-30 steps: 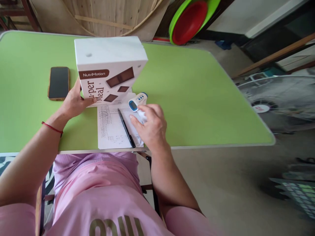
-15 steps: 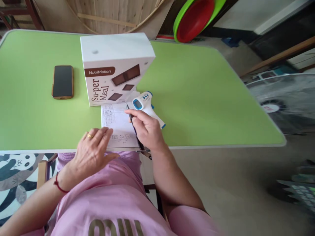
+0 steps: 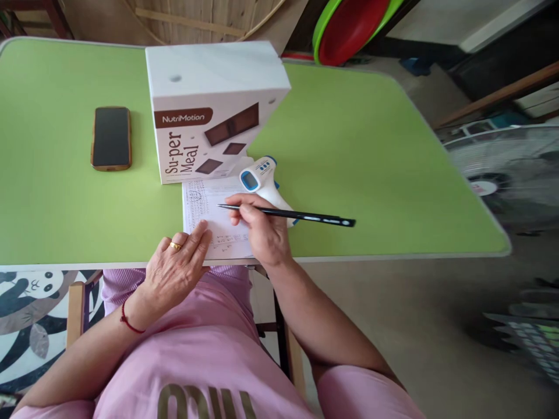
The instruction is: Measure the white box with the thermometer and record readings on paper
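Observation:
A black pen (image 3: pixel 305 216) is pinched in my right hand (image 3: pixel 267 231), its tip pointing left above the paper and its tail end reaching out to the right. The white paper (image 3: pixel 222 218), with print and handwritten marks on it, lies at the near edge of the table. My left hand (image 3: pixel 181 256) rests flat with its fingers stretched over the paper's lower left part. Just beyond my right hand lies a white and blue infrared thermometer (image 3: pixel 258 174), its handle partly hidden by that hand. A white NutriMotion box (image 3: pixel 218 70) stands upright behind the paper, touching or overlapping its far end.
To the left of the box, a phone with a brown case (image 3: pixel 111 138) lies face up on the green table (image 3: pixel 371 157). Past the table's right end stands a fan (image 3: pixel 515 174). Green and red basins (image 3: pixel 349 29) lean beyond the far edge.
The pen has swung from pointing toward me to lying nearly level, tail to the right. My left hand has moved right and forward onto the paper. The view has shifted slightly.

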`<state>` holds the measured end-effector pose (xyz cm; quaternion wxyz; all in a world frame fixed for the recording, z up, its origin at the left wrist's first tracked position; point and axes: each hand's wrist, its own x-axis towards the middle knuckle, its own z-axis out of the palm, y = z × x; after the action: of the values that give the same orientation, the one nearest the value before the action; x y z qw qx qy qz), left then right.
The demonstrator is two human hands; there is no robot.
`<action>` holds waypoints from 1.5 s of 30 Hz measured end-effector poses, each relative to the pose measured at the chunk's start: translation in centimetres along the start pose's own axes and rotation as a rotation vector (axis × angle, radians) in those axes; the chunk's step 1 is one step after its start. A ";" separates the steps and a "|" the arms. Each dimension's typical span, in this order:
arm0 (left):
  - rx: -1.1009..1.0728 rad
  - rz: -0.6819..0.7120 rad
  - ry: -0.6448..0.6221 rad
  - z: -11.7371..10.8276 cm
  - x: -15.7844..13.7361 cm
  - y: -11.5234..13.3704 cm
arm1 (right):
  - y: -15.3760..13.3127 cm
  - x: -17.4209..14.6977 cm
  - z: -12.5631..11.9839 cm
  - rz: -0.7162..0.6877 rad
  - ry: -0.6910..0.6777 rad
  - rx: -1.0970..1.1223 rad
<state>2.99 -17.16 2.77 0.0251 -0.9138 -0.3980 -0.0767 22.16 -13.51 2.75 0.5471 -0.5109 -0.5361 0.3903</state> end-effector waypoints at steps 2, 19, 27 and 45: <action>-0.009 -0.007 -0.011 0.0 0.1 0.0 | -0.3 0.1 0.0 -0.012 -0.084 -0.116; 0.016 0.012 -0.046 -0.2 0.4 -0.1 | 0.2 0.1 0.7 -0.197 -0.037 -0.380; 0.044 0.026 -0.022 -0.1 0.4 -0.1 | 0.4 0.2 0.7 -0.245 -0.029 -0.431; 0.082 0.011 -0.014 -0.1 0.3 0.1 | 0.7 0.4 0.7 -0.420 -0.036 -0.465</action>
<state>3.24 -16.99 2.92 0.0603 -0.9146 -0.3962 -0.0536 21.58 -12.94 2.08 0.4745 -0.4933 -0.7145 0.1447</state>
